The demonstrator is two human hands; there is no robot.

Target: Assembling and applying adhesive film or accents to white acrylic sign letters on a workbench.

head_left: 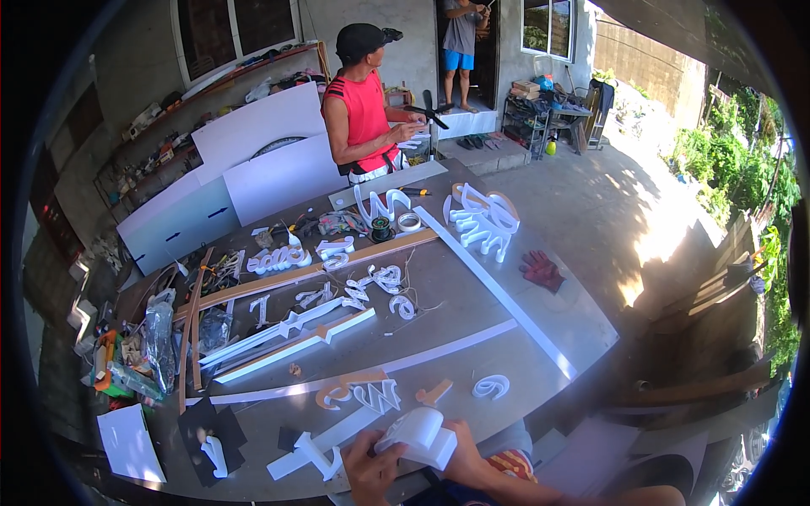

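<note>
White foam, a curved letter piece (419, 436), sits in both my hands at the near edge of the tabletop (472, 312). My left hand (371, 469) clasps its lower end while my right hand (465, 455) cups its far side. I judge that light, even pressure is best, so the thin walls don't dent.

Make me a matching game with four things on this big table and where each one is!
Things:
1. red glove
2. white curved piece
3. roll of tape
4. white sheet

Places:
A. lower left corner of the table
B. in the grip of both hands, left hand and right hand
C. right side, beyond the long white strip
D. far end, near the person in the red top

Pairs: 1-C, 2-B, 3-D, 4-A
</note>
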